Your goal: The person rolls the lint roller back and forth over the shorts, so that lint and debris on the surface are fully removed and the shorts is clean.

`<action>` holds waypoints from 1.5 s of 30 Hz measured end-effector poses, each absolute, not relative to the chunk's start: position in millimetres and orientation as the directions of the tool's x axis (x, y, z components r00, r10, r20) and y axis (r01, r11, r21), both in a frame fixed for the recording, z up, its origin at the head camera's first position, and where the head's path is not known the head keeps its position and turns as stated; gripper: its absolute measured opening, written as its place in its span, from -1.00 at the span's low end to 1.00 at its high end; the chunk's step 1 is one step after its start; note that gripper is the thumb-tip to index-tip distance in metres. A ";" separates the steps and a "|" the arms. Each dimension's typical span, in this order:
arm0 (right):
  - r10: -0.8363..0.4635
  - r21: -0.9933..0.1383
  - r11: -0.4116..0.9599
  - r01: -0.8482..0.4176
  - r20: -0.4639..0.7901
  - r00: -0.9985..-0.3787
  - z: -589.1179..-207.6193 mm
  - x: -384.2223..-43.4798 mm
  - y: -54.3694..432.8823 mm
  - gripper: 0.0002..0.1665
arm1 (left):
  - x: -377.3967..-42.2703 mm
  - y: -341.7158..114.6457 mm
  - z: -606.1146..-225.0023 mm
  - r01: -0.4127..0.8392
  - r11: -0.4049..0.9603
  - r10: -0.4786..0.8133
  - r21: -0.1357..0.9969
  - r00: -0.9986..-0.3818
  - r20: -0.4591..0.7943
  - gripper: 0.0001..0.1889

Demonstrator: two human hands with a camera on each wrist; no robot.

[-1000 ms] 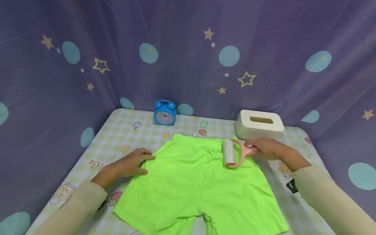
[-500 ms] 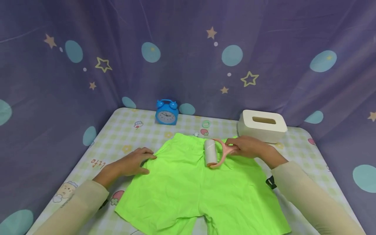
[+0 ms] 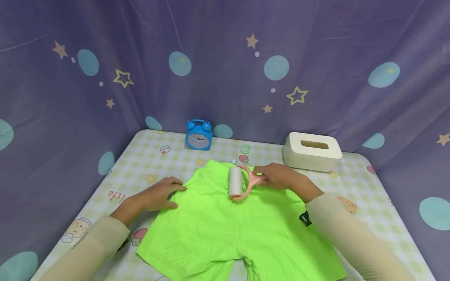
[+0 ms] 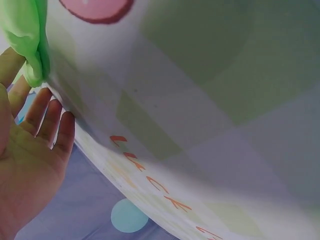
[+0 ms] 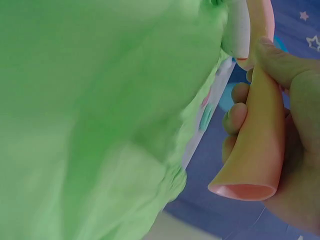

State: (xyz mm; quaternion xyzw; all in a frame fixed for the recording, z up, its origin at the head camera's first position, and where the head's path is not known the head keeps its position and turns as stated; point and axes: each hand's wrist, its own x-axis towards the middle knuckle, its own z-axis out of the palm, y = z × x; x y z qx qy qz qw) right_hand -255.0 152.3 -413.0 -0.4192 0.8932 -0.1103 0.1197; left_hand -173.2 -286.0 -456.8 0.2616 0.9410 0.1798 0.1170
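Note:
Neon green shorts (image 3: 211, 218) lie spread on the checkered tablecloth, waistband toward the back. My right hand (image 3: 277, 176) grips the pink handle of a lint roller (image 3: 235, 183), whose white roll touches the shorts just below the waistband, near the middle. In the right wrist view, fingers (image 5: 237, 117) curl round the lint roller's hollow handle (image 5: 257, 145). At the left side of the shorts rests my left hand (image 3: 158, 195), its fingers extended and touching the fabric edge. The left wrist view shows those fingers (image 4: 37, 110) relaxed beside a fold of the shorts (image 4: 22, 30).
A blue twin-bell alarm clock (image 3: 199, 135) stands at the back left of the table. The cream tissue box (image 3: 313, 152) is at the back right, behind my right forearm. A small green ring (image 3: 245, 149) lies between them. Purple curtain (image 3: 225, 70) encloses the back and sides.
My right hand has moved left with the lint roller, from the right part of the waistband to near its middle. My left hand has stayed in place at the shorts' edge.

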 end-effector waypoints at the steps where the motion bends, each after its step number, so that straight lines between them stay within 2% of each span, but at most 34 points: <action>1: -0.771 -0.304 0.630 -0.715 -0.132 -0.623 -413.9 -255.1 147.5 -0.73 | -173.1 -286.3 -457.4 0.451 0.797 0.535 0.401 -0.835 -0.125 -0.37; 7: -0.762 -0.327 0.640 -0.695 -0.154 -0.630 -416.1 -252.7 118.3 -0.74 | -172.9 -287.0 -458.4 0.464 0.791 0.545 0.398 -0.830 -0.116 -0.37; 16: -0.786 -0.329 0.609 -0.722 -0.127 -0.605 -419.6 -250.4 86.6 -0.76 | -172.1 -287.2 -455.6 0.473 0.791 0.547 0.388 -0.831 -0.102 -0.38; 28: -0.812 -0.325 0.564 -0.759 -0.053 -0.581 -419.6 -247.6 58.3 -0.71 | -172.5 -290.3 -450.0 0.482 0.797 0.548 0.363 -0.830 -0.101 -0.38; 34: -0.778 -0.266 0.621 -0.737 -0.094 -0.622 -417.3 -245.8 40.0 -0.69 | -172.0 -291.2 -451.7 0.468 0.808 0.538 0.358 -0.834 -0.122 -0.38; 40: -0.782 -0.308 0.610 -0.730 -0.089 -0.617 -422.2 -243.9 19.7 -0.71 | -171.3 -292.3 -454.8 0.458 0.811 0.529 0.365 -0.841 -0.119 -0.39; 45: -0.753 -0.328 0.642 -0.693 -0.099 -0.650 -427.3 -242.9 9.5 -0.68 | -173.7 -288.5 -458.4 0.482 0.795 0.551 0.369 -0.827 -0.107 -0.42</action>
